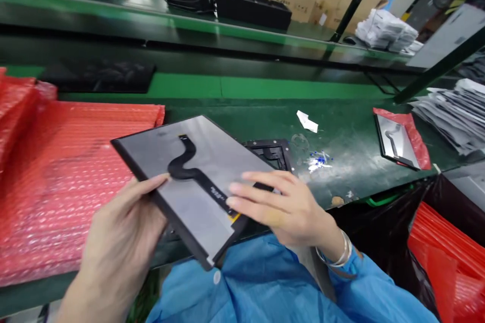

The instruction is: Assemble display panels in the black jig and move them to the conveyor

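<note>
Panel: a flat grey display panel (200,181) with a black rim, held tilted above the near edge of the desk (341,131), back side up.
Flex cable: a black ribbon cable (185,161) snakes across the panel's back, ending near a small yellow tab under the right fingers.
Left hand: the left hand (121,242) grips the panel's left edge, thumb on top, fingers hidden underneath.
Right hand: the right hand (280,207) lies over the panel's right part, fingers stretched and close together, tips pressing on the cable's end.
Under the panel: a black frame or tray (273,154) sits on the desk just behind it, partly hidden.
Step in hand: it looks like the cable is being checked or pressed flat while the panel is steadied.
Next move calls for: I'd judge a gentle touch on the ribbon and a firm edge grip, keeping the panel level.
Nearby: red bubble-wrap sheets (76,171) stacked at the left; a second panel on red wrap (397,141) to the right, well apart; paper scraps (307,122) between.
</note>
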Demonstrator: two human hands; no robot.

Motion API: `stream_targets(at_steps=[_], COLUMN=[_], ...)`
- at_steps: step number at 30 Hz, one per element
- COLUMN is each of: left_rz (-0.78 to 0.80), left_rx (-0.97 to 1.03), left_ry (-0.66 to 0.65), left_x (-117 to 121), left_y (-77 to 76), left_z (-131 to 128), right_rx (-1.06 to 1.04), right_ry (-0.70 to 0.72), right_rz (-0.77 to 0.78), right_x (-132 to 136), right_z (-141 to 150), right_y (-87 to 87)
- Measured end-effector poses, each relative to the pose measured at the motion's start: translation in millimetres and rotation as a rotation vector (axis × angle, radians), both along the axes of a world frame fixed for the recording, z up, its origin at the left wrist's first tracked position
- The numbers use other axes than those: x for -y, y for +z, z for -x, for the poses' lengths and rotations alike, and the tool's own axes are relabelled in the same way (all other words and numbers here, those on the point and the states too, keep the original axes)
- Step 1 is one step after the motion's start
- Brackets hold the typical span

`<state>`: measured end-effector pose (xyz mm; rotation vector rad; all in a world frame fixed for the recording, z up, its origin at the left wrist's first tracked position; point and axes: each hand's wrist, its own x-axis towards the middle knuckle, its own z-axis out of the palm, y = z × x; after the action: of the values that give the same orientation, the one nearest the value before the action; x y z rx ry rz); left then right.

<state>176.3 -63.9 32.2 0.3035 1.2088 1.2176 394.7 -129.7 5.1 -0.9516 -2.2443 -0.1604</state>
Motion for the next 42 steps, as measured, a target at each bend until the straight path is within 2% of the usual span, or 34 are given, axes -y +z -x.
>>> stream_targets(at_steps=[2, 4, 6, 8, 11, 13, 15, 18, 22, 27, 38, 42], left_rz=[-0.057, -0.182, -0.366, -0.556, -0.654, -0.596, -0.530, -0.526, -0.609, -0.725, -0.778, -0.789], left_rx=[0.015, 0.062, 0.109, 0.067, -0.226, -0.467, -0.643, -0.759, -0.844, -0.927, -0.983, -1.016], left_ry=[-0.080, -0.202, -0.364, -0.479, -0.475, -0.475, -0.533, -0.630, -0.707, -0.751, -0.782, -0.783], left_x=[4, 8, 10, 8, 1, -3, -4, -3, -3, -4, -2, -2], left_y=[3.9, 2.4, -7.2, -24.8, -59.6, -81.1, -95.9, -103.9, -104.2, -110.5, -114.2, -116.5], left_z=[-5, -4, 2, 13, 33, 46, 54, 58, 57, 58, 59, 59], right_rx=[0.015, -0.116, -0.413, -0.743, -1.155, -1.356, -1.461, -1.449, -1.350, -1.319, -1.326, -1.311], right_ry=[0.051, 0.035, -0.060, -0.213, -0.434, -0.519, -0.557, -0.578, -0.605, -0.643, -0.701, -0.657], right_rz=[-0.032, 0.041, 0.191, 0.268, 0.260, 0.342, 0.492, 0.703, 0.832, 0.861, 0.869, 0.871], right_x=[-11, -18, -22, -24, -26, -28, -30, -32, -34, -35, -36, -35], right_z=[17, 21, 15, 1, -24, -37, -46, -47, -40, -36, -32, -32], right_y=[1.8, -0.2, -4.2, -9.7, -20.1, -27.7, -35.0, -44.5, -53.8, -56.4, -51.7, -52.3])
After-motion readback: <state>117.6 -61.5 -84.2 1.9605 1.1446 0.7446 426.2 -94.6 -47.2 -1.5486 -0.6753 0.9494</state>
